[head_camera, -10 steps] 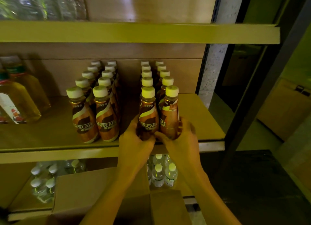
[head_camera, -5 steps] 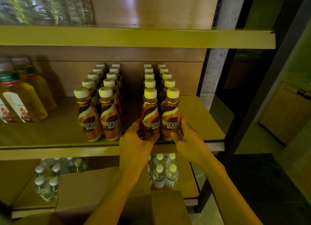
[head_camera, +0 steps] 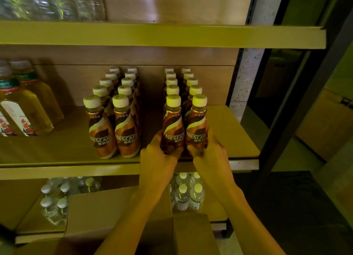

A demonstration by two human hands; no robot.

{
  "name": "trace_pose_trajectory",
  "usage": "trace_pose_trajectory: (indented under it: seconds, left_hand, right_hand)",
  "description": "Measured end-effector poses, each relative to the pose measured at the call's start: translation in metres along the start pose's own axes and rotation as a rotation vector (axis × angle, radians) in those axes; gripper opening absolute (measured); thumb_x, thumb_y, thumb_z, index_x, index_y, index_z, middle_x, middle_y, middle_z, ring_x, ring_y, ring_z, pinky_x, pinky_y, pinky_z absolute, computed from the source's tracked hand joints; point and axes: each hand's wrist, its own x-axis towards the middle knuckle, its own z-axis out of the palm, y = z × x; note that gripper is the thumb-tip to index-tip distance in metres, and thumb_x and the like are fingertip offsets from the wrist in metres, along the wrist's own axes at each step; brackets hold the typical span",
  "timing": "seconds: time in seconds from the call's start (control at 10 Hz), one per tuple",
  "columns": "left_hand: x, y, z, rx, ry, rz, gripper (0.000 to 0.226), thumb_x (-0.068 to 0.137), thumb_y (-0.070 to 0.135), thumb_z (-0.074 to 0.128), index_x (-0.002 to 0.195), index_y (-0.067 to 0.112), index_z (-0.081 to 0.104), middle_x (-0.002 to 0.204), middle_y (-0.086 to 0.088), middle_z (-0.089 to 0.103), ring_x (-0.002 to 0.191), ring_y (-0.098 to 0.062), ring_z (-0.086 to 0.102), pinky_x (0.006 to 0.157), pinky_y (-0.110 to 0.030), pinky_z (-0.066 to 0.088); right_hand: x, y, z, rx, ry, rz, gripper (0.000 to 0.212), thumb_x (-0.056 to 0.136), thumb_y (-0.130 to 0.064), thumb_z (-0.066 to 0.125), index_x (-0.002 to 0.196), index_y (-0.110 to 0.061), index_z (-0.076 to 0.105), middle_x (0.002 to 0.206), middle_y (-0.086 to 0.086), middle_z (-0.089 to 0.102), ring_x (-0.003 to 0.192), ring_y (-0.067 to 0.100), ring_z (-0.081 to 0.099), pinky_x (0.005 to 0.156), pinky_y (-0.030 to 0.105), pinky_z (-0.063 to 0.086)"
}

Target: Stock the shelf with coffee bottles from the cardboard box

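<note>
Two Nescafé coffee bottles stand side by side at the front edge of the middle shelf [head_camera: 238, 138], the left front bottle [head_camera: 172, 124] wrapped low on its body by the left hand [head_camera: 158, 159] and the right front bottle [head_camera: 196, 124] wrapped the same way by the right hand [head_camera: 209, 155]; each hand is closed around its own bottle, fingers curled to the sides and thumbs at the front. The step in hand looks like the placing one: the pair heads a double file of like bottles [head_camera: 178, 81] running to the back panel, and their bases seem to rest on the shelf, though the fingers hide the contact. The next move probably calls for squaring the two labels to the front, letting go without tipping the narrow-waisted bottles, and reaching down to the cardboard box [head_camera: 114, 212] for more. The bottles are glossy, shrink-sleeved in brown and copper with a cream swirl, pinched at the neck and topped with ribbed cream caps. A second double file [head_camera: 114, 128] stands to the left with an open lane between. Farther left are taller flat-sided bottles of amber drink [head_camera: 24, 109]. The shelf is matt wood-toned board with a pale front lip. Below it, small clear water bottles [head_camera: 188, 195] stand behind the plain brown box flaps.
</note>
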Motion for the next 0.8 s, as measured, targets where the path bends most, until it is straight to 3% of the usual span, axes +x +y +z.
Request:
trace_pose_trajectory:
  seconds: [0.1,0.3,0.4,0.5,0.6,0.7,0.8]
  left_hand:
    - [0.001,0.001,-0.001,0.004,0.009,0.003,0.057,0.080,0.029,0.081,0.132,0.020,0.059,0.109,0.008,0.073,0.090,0.001,0.064,0.065,-0.003,0.043]
    - [0.003,0.005,-0.004,0.049,-0.025,0.011,0.053,0.081,0.028,0.080,0.129,0.018,0.060,0.104,0.006,0.074,0.081,0.004,0.061,0.059,-0.002,0.043]
    - [0.004,0.010,-0.009,0.130,-0.046,0.049,0.051,0.081,0.033,0.080,0.125,0.016,0.060,0.100,0.004,0.074,0.080,-0.003,0.065,0.062,-0.008,0.047]
    - [0.003,0.013,-0.015,0.228,-0.071,0.078,0.048,0.082,0.043,0.076,0.118,0.017,0.059,0.095,0.002,0.072,0.086,-0.015,0.071,0.071,-0.030,0.059]
    - [-0.006,0.014,-0.023,0.351,-0.100,0.128,0.048,0.083,0.055,0.067,0.114,0.019,0.057,0.091,0.004,0.069,0.081,-0.014,0.069,0.069,-0.033,0.058]
    - [-0.028,0.015,-0.034,0.515,-0.118,0.233,0.052,0.087,0.058,0.060,0.122,0.020,0.057,0.109,0.001,0.067,0.100,-0.018,0.066,0.077,-0.031,0.055]
    - [-0.051,0.013,-0.043,0.704,-0.146,0.236,0.060,0.090,0.063,0.052,0.131,0.020,0.054,0.128,-0.001,0.061,0.119,-0.021,0.058,0.087,-0.034,0.050]
  right_hand:
    - [-0.001,0.001,0.001,0.003,0.018,-0.011,0.063,0.089,-0.021,0.072,0.143,-0.018,0.039,0.127,-0.001,0.059,0.119,0.017,0.057,0.095,0.030,0.047]
    - [0.000,-0.001,0.000,-0.002,0.015,-0.026,0.061,0.088,-0.021,0.073,0.140,-0.019,0.041,0.125,-0.001,0.061,0.115,0.016,0.060,0.092,0.027,0.048]
    - [0.001,-0.003,-0.004,-0.041,-0.006,-0.024,0.057,0.088,-0.025,0.072,0.138,-0.019,0.044,0.122,-0.001,0.063,0.112,0.016,0.062,0.088,0.025,0.047]
    - [0.000,-0.002,-0.009,-0.185,-0.027,-0.043,0.059,0.089,-0.041,0.067,0.138,-0.018,0.042,0.117,0.001,0.065,0.105,0.020,0.065,0.085,0.034,0.055]
    - [-0.005,0.001,-0.016,-0.421,-0.057,-0.047,0.065,0.089,-0.060,0.054,0.137,-0.017,0.042,0.118,0.002,0.064,0.110,0.024,0.061,0.083,0.041,0.056]
    - [-0.026,-0.003,-0.026,-0.521,-0.023,-0.122,0.052,0.091,-0.061,0.049,0.120,-0.020,0.057,0.120,0.000,0.064,0.118,0.023,0.057,0.092,0.039,0.052]
    - [-0.057,-0.002,-0.026,-0.560,0.030,-0.196,0.048,0.091,-0.059,0.050,0.116,-0.020,0.064,0.120,0.000,0.068,0.119,0.024,0.059,0.100,0.040,0.049]
